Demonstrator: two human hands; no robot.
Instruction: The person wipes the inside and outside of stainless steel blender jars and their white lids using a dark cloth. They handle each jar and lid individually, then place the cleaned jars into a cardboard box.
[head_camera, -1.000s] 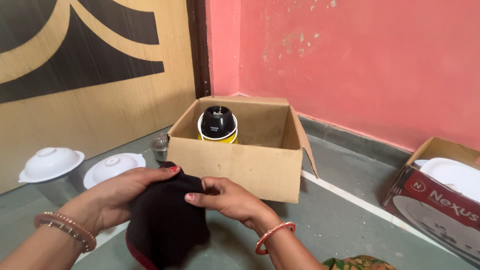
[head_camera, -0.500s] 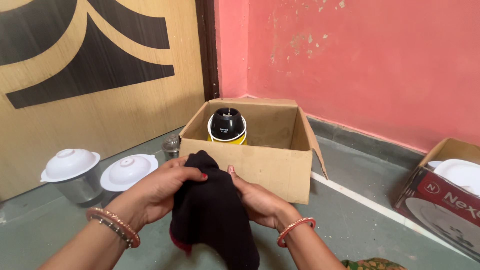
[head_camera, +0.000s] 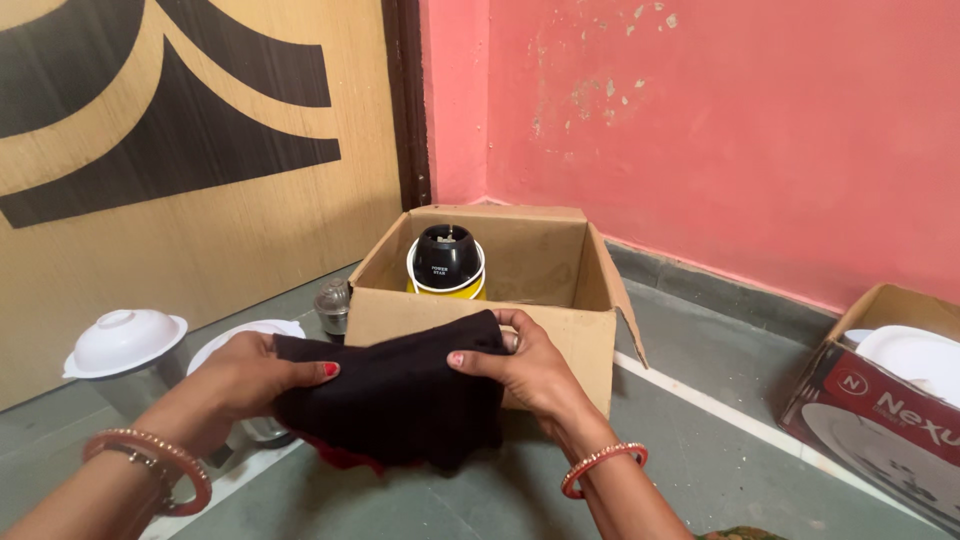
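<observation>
Black cloth (head_camera: 395, 395), folded and with a bit of red showing at its lower edge, is stretched between both hands just in front of an open cardboard box (head_camera: 560, 320). The left hand (head_camera: 245, 380) grips the cloth's left end, thumb on top, and the right hand (head_camera: 525, 370) pinches its upper right corner, fingers curled behind, close against the box's front wall. Inside the box stands a yellow and black mixer base (head_camera: 446, 262). To the left on the grey floor sit a steel jar with a white lid (head_camera: 125, 345), a second white lid (head_camera: 245, 335) partly hidden behind the left hand, and a small steel jar (head_camera: 332, 305). At the far right lies a red printed carton (head_camera: 880, 410)
</observation>
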